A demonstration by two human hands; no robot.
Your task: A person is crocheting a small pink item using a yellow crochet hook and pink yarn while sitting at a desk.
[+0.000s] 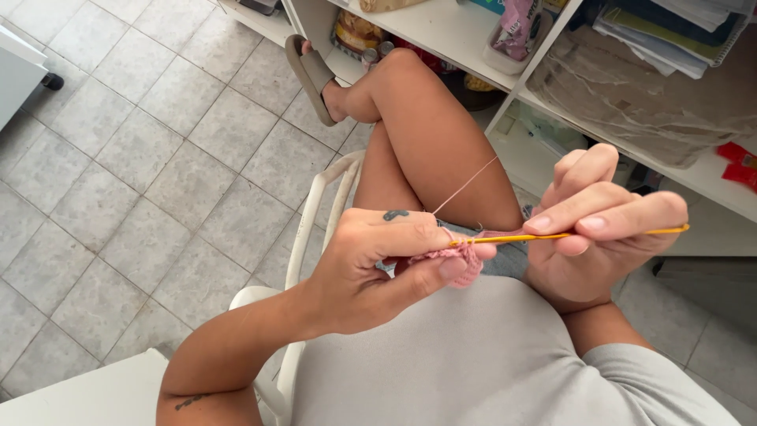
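Left hand (371,264) first: we see it closed on a small pink crochet piece (460,264), pinched between thumb and forefinger just above the grey shirt (481,355) at our lap. Our right hand (603,225) is closed narrowly around a yellow crochet hook (552,236), the fingers folded over its shaft, the far end sticking out past the knuckles to the right. The hook lies nearly level, and its tip meets the pink piece right at the left hand's fingertips. A thin pink strand of yarn (465,186) runs up and to the right from the left hand, crossing in front of the bare thigh. We sit on a white plastic chair (315,213) over a grey tiled floor (142,173), one leg crossed, a sandal (311,75) on the raised foot. White shelves (465,35) with bags and stacked papers stand close ahead.
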